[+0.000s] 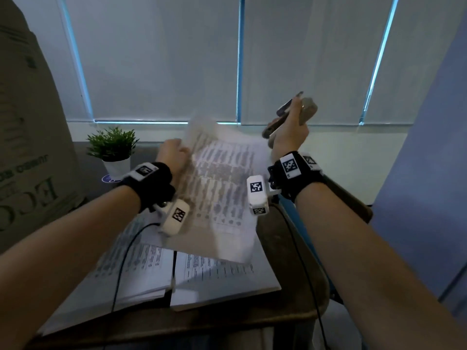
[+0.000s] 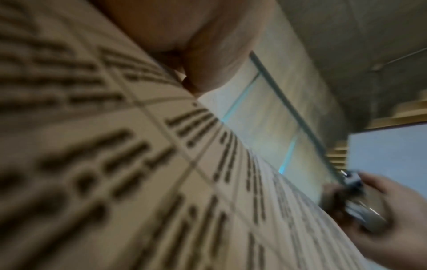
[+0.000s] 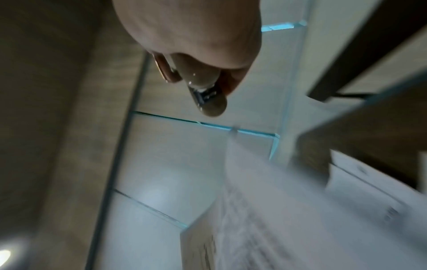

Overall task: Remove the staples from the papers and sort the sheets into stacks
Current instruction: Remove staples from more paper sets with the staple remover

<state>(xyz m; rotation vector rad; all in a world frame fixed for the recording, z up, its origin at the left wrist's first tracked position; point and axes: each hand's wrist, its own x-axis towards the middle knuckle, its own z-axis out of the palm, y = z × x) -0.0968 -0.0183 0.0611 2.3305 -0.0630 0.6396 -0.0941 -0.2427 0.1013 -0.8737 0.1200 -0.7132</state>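
**Paper up, staple tool lifted away**

Paper (image 1: 222, 188) is up in the air in my left hand (image 1: 174, 154). I pinch it at its far left edge, and it is blurry. My right hand (image 1: 290, 132) is curled tight around the staple remover (image 1: 293, 111), held high on the right, apart from the paper. On the table (image 1: 285, 251) below lie two stacks (image 1: 217, 279), side by side. I think the staple is out, but I cannot see it. Next I need to lay this sheet flat on the stack where it belongs.
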